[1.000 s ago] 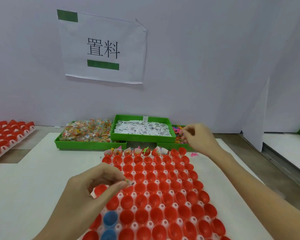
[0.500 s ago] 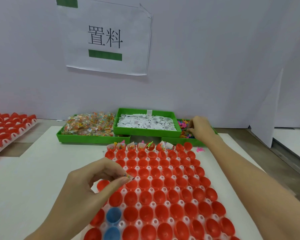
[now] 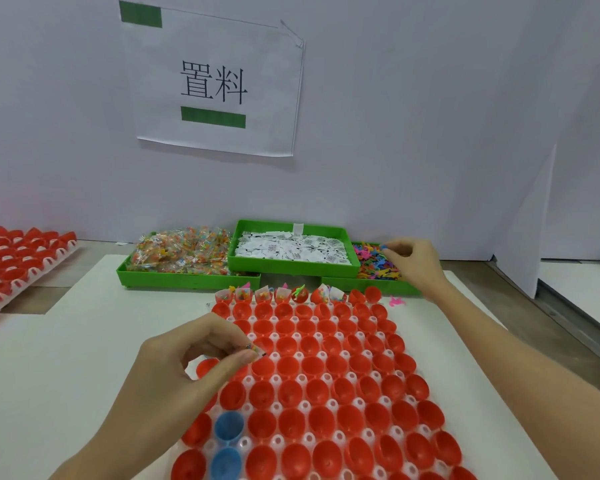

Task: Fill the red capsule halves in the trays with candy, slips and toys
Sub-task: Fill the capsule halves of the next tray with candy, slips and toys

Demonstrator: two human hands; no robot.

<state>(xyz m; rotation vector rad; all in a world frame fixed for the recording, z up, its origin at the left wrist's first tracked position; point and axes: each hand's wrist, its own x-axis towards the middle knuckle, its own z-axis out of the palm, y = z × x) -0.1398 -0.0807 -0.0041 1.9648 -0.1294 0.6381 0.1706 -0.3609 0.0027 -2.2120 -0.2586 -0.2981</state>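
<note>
Head camera looks down over a white tray (image 3: pixel 278 378) of round sockets, nearly every one seating a glossy red capsule half (image 3: pixel 326 422), cup side up; two blue halves (image 3: pixel 228 425) sit near the tray's near left corner. Over the tray's left side the left hand (image 3: pixel 184 368) hovers, its grip pinched at thumb and forefinger on a small candy packet (image 3: pixel 253 348) in crinkly clear wrap. Along the tray's far row, several halves already carry candy, folded white slips and bits of coloured plastic. A stray pink toy (image 3: pixel 395 301) lies on the white table (image 3: pixel 49 358) just off the tray's far right corner. Beyond, against the wall, stand three green plastic bins: the candy bin (image 3: pixel 187 280), heaped with wrapped sweets, the slip bin (image 3: pixel 291 268), raised across the other two, and the toy bin (image 3: pixel 371 285). The right hand (image 3: pixel 413 261) reaches into the toy bin, fingers curled, its grip pinching something small and blue. At the table's left edge, another tray of red halves (image 3: pixel 18 261) rests.
</note>
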